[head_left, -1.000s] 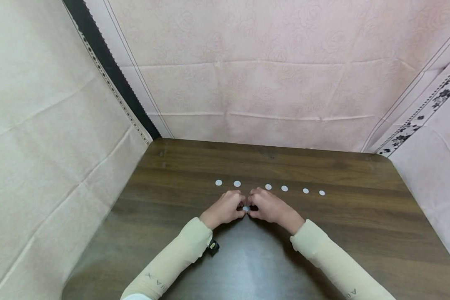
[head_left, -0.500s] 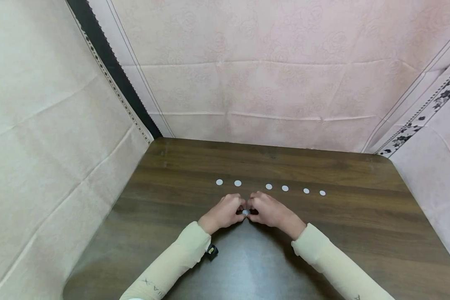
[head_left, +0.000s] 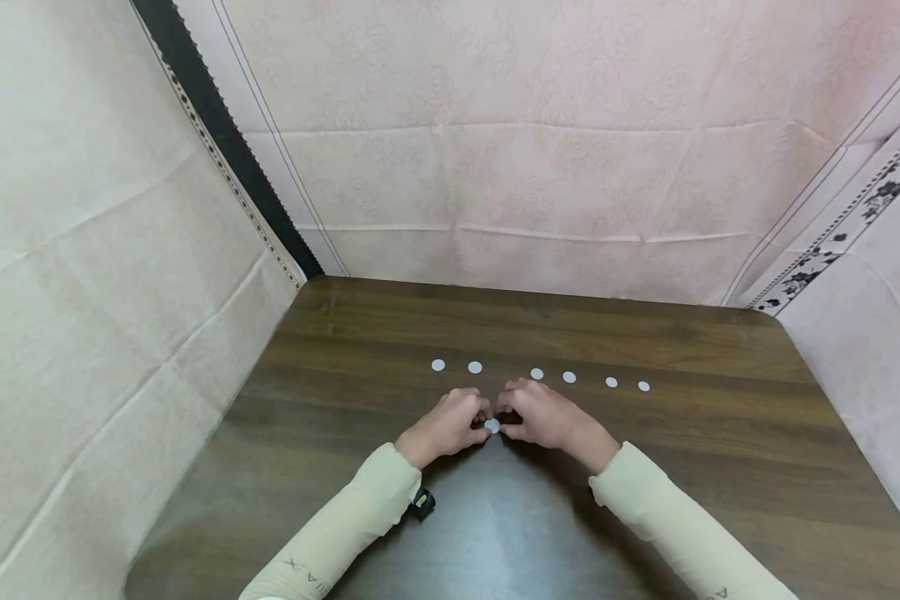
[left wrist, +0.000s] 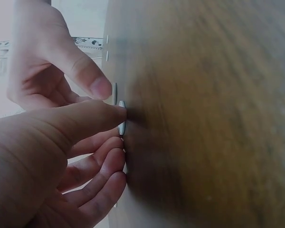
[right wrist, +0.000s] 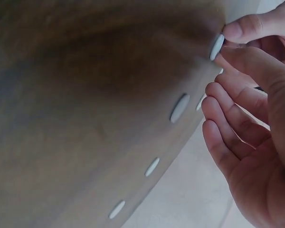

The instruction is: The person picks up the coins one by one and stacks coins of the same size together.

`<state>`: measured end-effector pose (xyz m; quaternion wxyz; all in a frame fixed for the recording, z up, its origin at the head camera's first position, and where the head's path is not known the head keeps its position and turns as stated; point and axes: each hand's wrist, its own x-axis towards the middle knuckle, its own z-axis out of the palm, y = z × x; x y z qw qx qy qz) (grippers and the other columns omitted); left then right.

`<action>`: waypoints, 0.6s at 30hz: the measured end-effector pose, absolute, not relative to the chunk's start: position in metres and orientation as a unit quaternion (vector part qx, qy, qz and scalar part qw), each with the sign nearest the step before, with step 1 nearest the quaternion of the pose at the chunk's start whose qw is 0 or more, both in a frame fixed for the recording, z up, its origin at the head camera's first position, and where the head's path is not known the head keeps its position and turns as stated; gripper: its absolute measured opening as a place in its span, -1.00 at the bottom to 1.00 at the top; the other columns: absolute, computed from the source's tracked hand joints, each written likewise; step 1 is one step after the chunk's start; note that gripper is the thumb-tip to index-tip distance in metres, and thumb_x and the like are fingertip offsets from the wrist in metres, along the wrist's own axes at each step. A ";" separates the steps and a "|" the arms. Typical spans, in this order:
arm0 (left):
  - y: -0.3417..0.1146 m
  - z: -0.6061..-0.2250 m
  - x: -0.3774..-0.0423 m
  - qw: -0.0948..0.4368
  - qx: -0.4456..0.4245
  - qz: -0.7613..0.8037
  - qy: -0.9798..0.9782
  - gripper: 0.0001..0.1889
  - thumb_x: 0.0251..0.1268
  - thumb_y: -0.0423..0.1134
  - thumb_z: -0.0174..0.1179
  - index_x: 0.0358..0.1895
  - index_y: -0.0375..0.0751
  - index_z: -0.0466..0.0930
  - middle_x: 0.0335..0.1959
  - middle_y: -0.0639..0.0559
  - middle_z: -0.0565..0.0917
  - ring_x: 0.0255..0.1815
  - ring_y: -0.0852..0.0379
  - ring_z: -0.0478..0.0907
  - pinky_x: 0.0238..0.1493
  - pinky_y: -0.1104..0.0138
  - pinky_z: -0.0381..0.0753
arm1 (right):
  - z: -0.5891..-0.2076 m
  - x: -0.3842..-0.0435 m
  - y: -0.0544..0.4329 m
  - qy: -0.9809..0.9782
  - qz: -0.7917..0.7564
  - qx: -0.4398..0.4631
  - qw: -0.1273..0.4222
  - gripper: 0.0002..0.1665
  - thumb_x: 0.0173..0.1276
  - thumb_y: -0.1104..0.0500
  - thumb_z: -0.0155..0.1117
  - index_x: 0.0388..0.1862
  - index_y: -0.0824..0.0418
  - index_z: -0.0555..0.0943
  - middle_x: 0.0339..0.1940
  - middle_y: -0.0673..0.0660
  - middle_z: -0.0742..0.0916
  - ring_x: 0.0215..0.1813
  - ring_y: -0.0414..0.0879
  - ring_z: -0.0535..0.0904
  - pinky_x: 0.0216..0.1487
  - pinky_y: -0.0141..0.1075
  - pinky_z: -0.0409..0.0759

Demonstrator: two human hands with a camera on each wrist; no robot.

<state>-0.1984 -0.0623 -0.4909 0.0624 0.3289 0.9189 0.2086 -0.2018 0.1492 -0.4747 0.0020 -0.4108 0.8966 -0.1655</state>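
A small white round disc point(head_left: 492, 426) lies on the wooden table between the two hands, seen edge-on in both wrist views. My left hand point(head_left: 450, 423) pinches it, with the thumb at the near edge and the curled fingers behind. Beside it on the right is my right hand point(head_left: 551, 417), its fingers loosely bent and its thumb tip close to the disc's edge. In the left wrist view, a gap shows between the right thumb point(left wrist: 100, 88) and this disc point(left wrist: 122, 118). Palms and inner fingers are hidden in the head view.
Beyond the hands, several more white discs form a row across the table; one disc point(head_left: 438, 365) marks its left end and another disc point(head_left: 643, 386) its right. The brown table point(head_left: 720, 467) is bordered by pale cloth point(head_left: 532, 192). A small black device point(head_left: 423, 502) sits at the left cuff.
Both hands have come slightly nearer with the disc. Over the last half second, the right hand has shifted a little right and away, and more of the disc shows.
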 end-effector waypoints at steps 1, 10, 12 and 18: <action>-0.062 -0.491 -0.198 0.062 0.329 0.210 0.919 -0.90 0.38 -0.25 0.42 -0.17 -0.20 0.79 -0.20 0.01 0.71 -0.21 0.20 0.60 -0.14 0.42 0.64 | -0.473 -0.202 0.150 0.898 -0.163 -0.408 0.006 -0.84 0.28 0.23 0.57 -0.18 0.21 0.78 -0.22 0.10 0.76 -0.16 -0.08 0.65 -0.13 -0.27 0.69; -0.063 -0.491 -0.198 0.048 0.334 0.217 0.916 -0.89 0.33 -0.25 0.45 -0.20 -0.20 0.78 -0.25 0.02 0.70 -0.24 0.23 0.60 -0.15 0.42 0.64 | -0.466 -0.206 0.163 0.904 -0.155 -0.399 0.011 -0.79 0.26 0.26 0.57 -0.13 0.25 0.78 -0.16 0.12 0.78 -0.16 -0.05 0.71 -0.12 -0.24 0.73; -0.063 -0.491 -0.198 0.048 0.334 0.216 0.916 -0.89 0.34 -0.25 0.46 -0.20 -0.21 0.78 -0.25 0.02 0.70 -0.24 0.23 0.59 -0.16 0.42 0.63 | -0.465 -0.207 0.166 0.904 -0.153 -0.400 0.010 -0.80 0.26 0.27 0.56 -0.14 0.25 0.78 -0.17 0.13 0.78 -0.15 -0.04 0.71 -0.11 -0.22 0.73; -0.062 -0.491 -0.198 0.049 0.333 0.217 0.916 -0.89 0.34 -0.24 0.45 -0.20 -0.20 0.78 -0.25 0.02 0.69 -0.26 0.24 0.54 -0.18 0.42 0.60 | -0.466 -0.212 0.173 0.904 -0.149 -0.399 0.017 -0.83 0.27 0.29 0.54 -0.15 0.27 0.78 -0.19 0.13 0.78 -0.11 -0.03 0.69 -0.08 -0.19 0.72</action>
